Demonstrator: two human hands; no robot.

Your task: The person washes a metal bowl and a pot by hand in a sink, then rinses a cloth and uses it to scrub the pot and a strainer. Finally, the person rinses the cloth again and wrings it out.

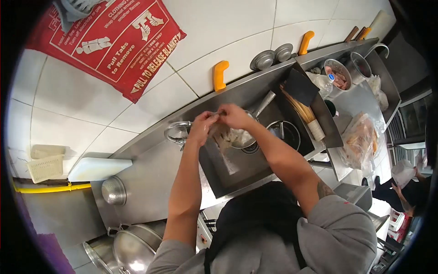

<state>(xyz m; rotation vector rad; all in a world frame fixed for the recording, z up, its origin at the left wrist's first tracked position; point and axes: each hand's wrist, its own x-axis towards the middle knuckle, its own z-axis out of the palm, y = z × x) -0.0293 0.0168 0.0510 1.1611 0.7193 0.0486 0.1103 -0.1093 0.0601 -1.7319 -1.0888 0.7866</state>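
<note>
Above the steel sink (219, 178), my left hand (201, 128) and my right hand (234, 116) are close together, fingers pinched. Between them hangs a clear plastic bag (222, 145), its top gripped by both hands and its tail drooping into the basin. Pale contents seem to show through it, but I cannot make out what they are. A metal bowl (242, 138) sits in the sink behind my right forearm, partly hidden. The chrome tap (175, 131) stands just left of my left hand.
Right of the sink are bamboo skewers (299, 107), a pot of raw meat (338, 75) and a bagged orange-brown item (360, 139). A colander (113, 190) and a white cutting board (100, 169) lie left. Another person (406, 192) holds a white bag at far right.
</note>
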